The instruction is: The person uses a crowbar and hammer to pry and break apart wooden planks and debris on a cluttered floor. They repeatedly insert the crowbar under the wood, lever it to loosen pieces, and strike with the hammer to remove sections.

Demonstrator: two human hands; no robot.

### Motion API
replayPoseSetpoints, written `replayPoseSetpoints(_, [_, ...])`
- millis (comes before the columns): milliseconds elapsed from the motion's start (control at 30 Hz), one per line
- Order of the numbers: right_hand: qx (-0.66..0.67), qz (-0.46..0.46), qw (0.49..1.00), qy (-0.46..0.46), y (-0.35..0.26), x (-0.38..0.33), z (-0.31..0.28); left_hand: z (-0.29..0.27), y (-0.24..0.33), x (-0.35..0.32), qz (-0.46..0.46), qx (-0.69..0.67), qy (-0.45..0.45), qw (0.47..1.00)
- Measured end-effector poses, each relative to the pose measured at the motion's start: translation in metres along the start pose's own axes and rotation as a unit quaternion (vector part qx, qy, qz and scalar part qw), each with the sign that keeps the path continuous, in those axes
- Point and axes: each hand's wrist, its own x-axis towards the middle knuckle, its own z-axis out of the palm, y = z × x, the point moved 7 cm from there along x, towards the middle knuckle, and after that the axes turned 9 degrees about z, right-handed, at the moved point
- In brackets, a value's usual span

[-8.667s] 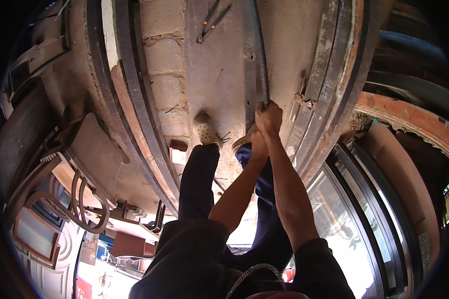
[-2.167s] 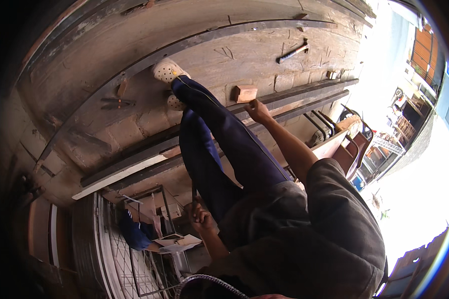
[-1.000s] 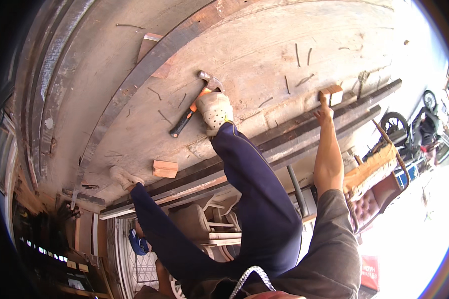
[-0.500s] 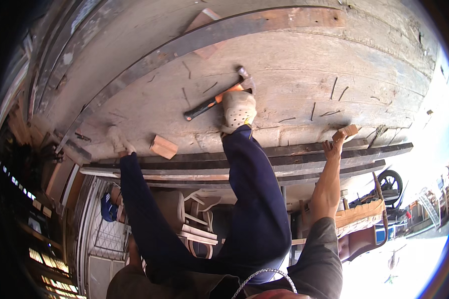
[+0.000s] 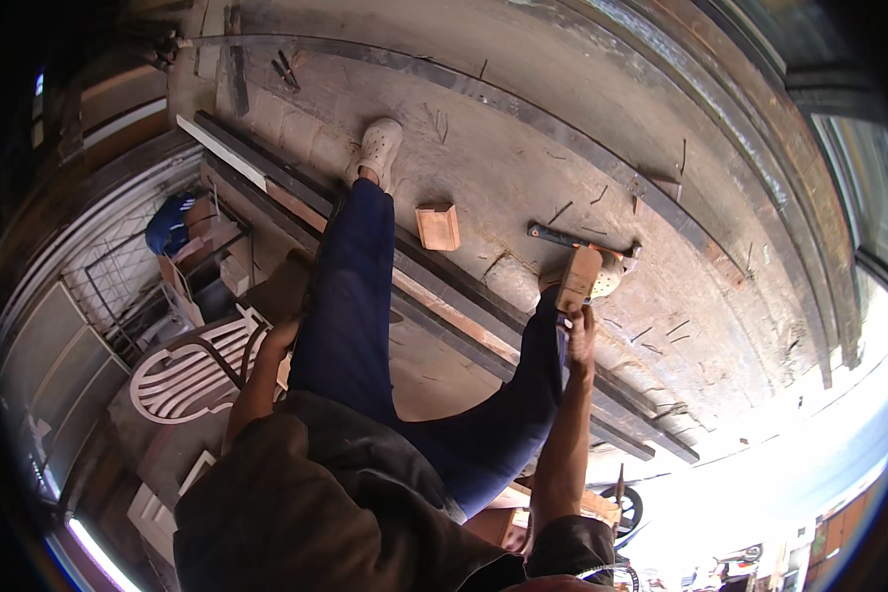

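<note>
A short reddish-brown wood block [image 5: 579,279] is in my right hand [image 5: 581,337], whose fingers close around its lower end. The block is raised in front of my right clog [image 5: 607,277] and hides part of it. Just beyond that clog, a claw hammer [image 5: 562,236] with a black and orange handle lies on the floor. My left hand [image 5: 281,340] is down beside my left thigh, close to a white slatted plastic chair [image 5: 192,370]; its fingers are mostly hidden.
A second wood block [image 5: 438,227] lies between my feet. Long dark timber beams [image 5: 444,286] run under my legs. A long board [image 5: 523,106] crosses the floor ahead, with bent nails [image 5: 650,332] scattered around. Pliers [image 5: 285,71] lie at the far left.
My view has turned to the left. My right hand has brought the wood block in from the right, to in front of my right foot. The hammer still lies by that foot.
</note>
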Motion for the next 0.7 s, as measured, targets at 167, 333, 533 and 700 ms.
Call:
replayPoseSetpoints(167, [0.085, 0.014, 0.989, -0.119, -0.061, -0.033, 0.174, -0.072, -0.134, 0.050, 0.009, -0.152, -0.101, 0.983])
replayPoseSetpoints(333, [-0.213, -0.059, 0.972, -0.079, -0.145, -0.026, 0.315, -0.098, -0.158, 0.060, 0.005, -0.313, -0.172, 0.934])
replayPoseSetpoints(533, [-0.262, 0.173, 0.945, -0.092, -0.170, 0.037, 0.544, -0.113, -0.172, 0.070, -0.094, -0.332, -0.097, 0.934])
replayPoseSetpoints(700, [-0.505, 0.093, 0.858, -0.028, -0.238, 0.155, 0.770, -0.187, -0.121, 0.045, -0.195, -0.508, -0.188, 0.818])
